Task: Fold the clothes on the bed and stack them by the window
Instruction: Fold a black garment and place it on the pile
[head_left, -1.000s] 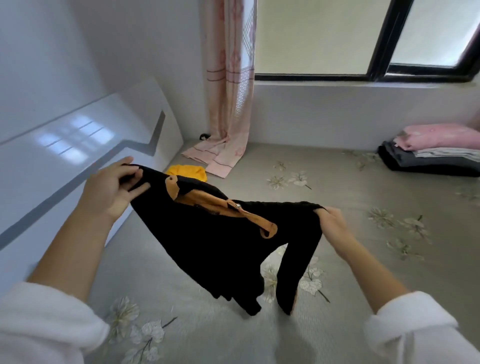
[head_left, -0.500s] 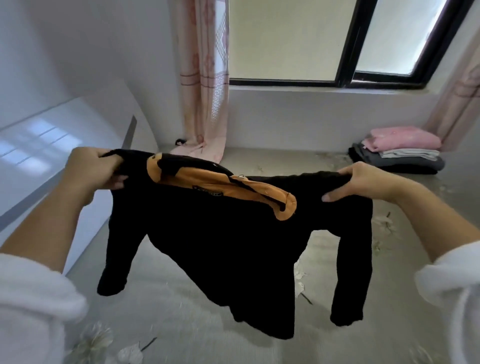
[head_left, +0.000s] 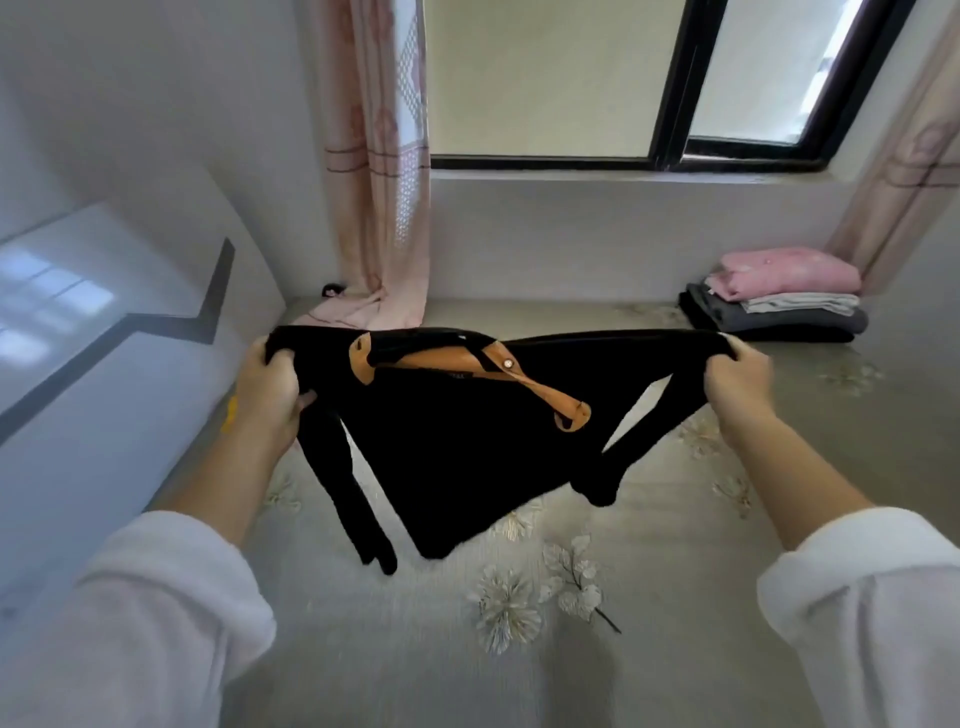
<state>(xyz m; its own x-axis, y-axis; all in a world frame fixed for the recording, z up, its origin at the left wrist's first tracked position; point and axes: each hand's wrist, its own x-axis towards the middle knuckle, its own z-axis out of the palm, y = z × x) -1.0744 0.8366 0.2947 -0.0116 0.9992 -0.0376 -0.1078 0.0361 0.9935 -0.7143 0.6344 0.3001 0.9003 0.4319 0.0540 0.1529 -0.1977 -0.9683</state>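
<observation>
- Two white fleecy sleeves (head_left: 145, 623) sit nearest, pushed up on bare forearms.
- The bed cover (head_left: 415, 665) below is grey-beige and finely ribbed, printed with pale flowers.
- The left hand (head_left: 270, 400) has its fingers curled tight round one bunched shoulder of the black top (head_left: 457, 447); the right hand (head_left: 737, 384) grips the other shoulder the same way.
- The top hangs spread between both hands above the cover, soft and matt, long sleeves dangling. Whether its lowest corner touches the bed is unclear.
- A smooth tan collar (head_left: 524, 382) with a small round snap lies across its neckline.
- A yellow sliver (head_left: 228, 413) peeks from behind the left wrist, mostly hidden.
- On the left rises a glossy white headboard (head_left: 104, 374) with a grey zigzag stripe.
- Far right, under the window (head_left: 675, 93), lies a folded stack (head_left: 779, 306): black, grey, pale, pink on top.
- A pink patterned curtain (head_left: 374, 182) pools onto the bed's far left corner.
</observation>
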